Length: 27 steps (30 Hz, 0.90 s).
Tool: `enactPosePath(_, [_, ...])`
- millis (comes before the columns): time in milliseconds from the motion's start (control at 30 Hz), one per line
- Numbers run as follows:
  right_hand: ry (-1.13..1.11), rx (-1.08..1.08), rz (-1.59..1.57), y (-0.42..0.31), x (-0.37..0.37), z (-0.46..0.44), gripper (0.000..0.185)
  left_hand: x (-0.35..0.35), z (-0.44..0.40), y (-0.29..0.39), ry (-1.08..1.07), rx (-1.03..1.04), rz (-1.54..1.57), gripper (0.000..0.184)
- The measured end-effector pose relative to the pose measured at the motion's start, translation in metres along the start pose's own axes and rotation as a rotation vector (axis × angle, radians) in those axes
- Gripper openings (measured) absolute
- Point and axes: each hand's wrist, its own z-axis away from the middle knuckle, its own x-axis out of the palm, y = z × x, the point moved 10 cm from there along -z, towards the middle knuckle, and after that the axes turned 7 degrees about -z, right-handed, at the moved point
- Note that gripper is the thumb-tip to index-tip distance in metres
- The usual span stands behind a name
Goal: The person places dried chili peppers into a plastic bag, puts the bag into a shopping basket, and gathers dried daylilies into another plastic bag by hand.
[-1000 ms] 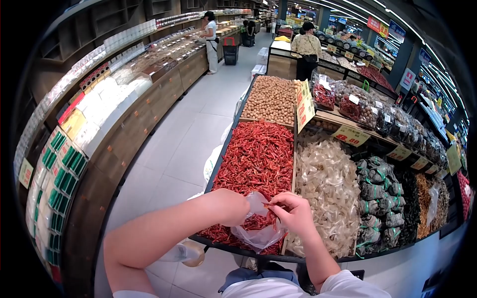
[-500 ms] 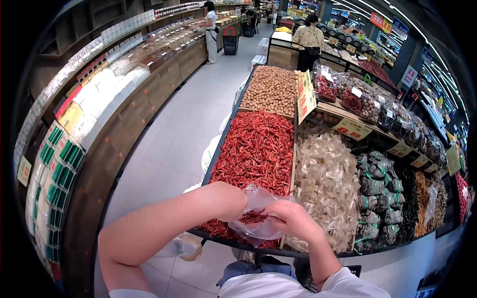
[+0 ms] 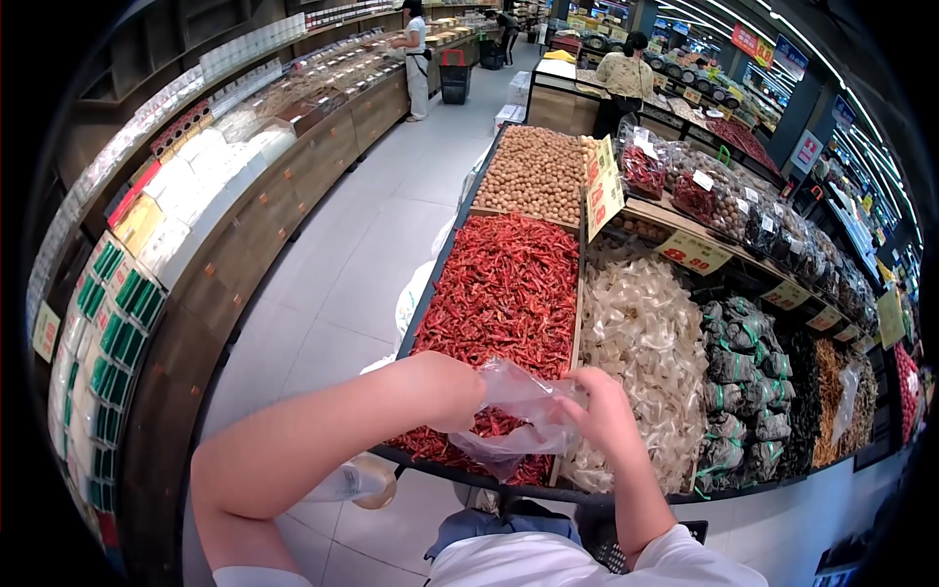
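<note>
A clear plastic bag gapes upward above red dried chilies, its long axis lost in crumples, the right hand at its right edge with thumb and forefinger apart, the left hand's fingers hidden, their state impossible to tell.

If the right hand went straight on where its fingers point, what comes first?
The right hand would likely meet the clear plastic bag first; its edge looks very close, perhaps in contact, though depth is unclear.

Two hands and one plastic bag show, with perhaps three other people.
</note>
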Motion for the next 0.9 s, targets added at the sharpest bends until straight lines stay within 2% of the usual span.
enactPosePath(67, [-0.276, 0.343, -0.171, 0.038, 0.03, 0.004, 0.02, -0.002, 0.003, -0.001, -0.013, -0.019, -0.002, 0.03])
enactPosePath(100, [-0.275, 0.343, -0.168, 0.037, 0.031, 0.001, 0.02, -0.002, 0.004, -0.002, -0.026, -0.04, -0.004, 0.031])
enactPosePath(167, [-0.1, 0.29, -0.41, 0.026, 0.021, -0.011, 0.009, -0.005, 0.007, -0.001, -0.031, -0.054, 0.006, 0.031])
enactPosePath(200, [-0.097, 0.287, -0.409, 0.024, 0.019, -0.015, 0.009, -0.006, 0.008, -0.002, -0.039, -0.069, 0.016, 0.032])
enactPosePath(267, [0.052, 0.274, -0.596, 0.02, 0.005, -0.022, 0.008, -0.005, 0.01, 0.0, -0.04, -0.057, 0.016, 0.032])
enactPosePath(333, [0.153, 0.276, -0.718, 0.046, 0.001, -0.026, 0.009, -0.003, 0.01, -0.001, -0.04, -0.051, 0.019, 0.032])
enactPosePath(433, [0.215, 0.456, -0.867, 0.104, 0.007, -0.034, 0.012, 0.0, 0.008, 0.001, -0.06, -0.04, 0.005, 0.032])
enactPosePath(467, [0.218, 0.453, -0.868, 0.122, 0.017, -0.041, 0.012, 0.0, 0.008, 0.002, -0.07, -0.032, 0.001, 0.032])
enactPosePath(533, [0.164, 0.486, -0.746, 0.161, 0.049, -0.055, 0.018, -0.001, 0.008, 0.003, -0.082, -0.026, -0.004, 0.032])
enactPosePath(600, [0.074, 0.298, -0.353, 0.164, 0.077, -0.075, 0.029, -0.002, 0.008, 0.002, -0.085, -0.034, 0.013, 0.031])
enactPosePath(633, [0.039, 0.296, -0.277, 0.168, 0.098, -0.08, 0.037, -0.001, 0.007, 0.001, -0.09, -0.036, 0.015, 0.031])
enactPosePath(667, [-0.114, 0.374, -0.24, 0.186, 0.132, -0.084, 0.045, 0.001, 0.006, 0.001, -0.096, -0.035, 0.021, 0.031])
enactPosePath(733, [-0.148, 0.202, -0.019, 0.183, 0.171, -0.086, 0.058, 0.004, 0.004, 0.001, -0.109, -0.035, 0.03, 0.031])
enactPosePath(800, [-0.322, 0.34, -0.039, 0.18, 0.204, -0.079, 0.07, 0.001, 0.005, 0.006, -0.088, 0.01, 0.044, 0.031])
enactPosePath(833, [-0.335, 0.258, 0.032, 0.177, 0.218, -0.078, 0.074, 0.002, 0.004, 0.005, -0.092, 0.005, 0.044, 0.031])
enactPosePath(900, [-0.398, 0.269, 0.065, 0.163, 0.229, -0.074, 0.077, 0.006, 0.002, 0.006, -0.112, 0.011, 0.066, 0.031])
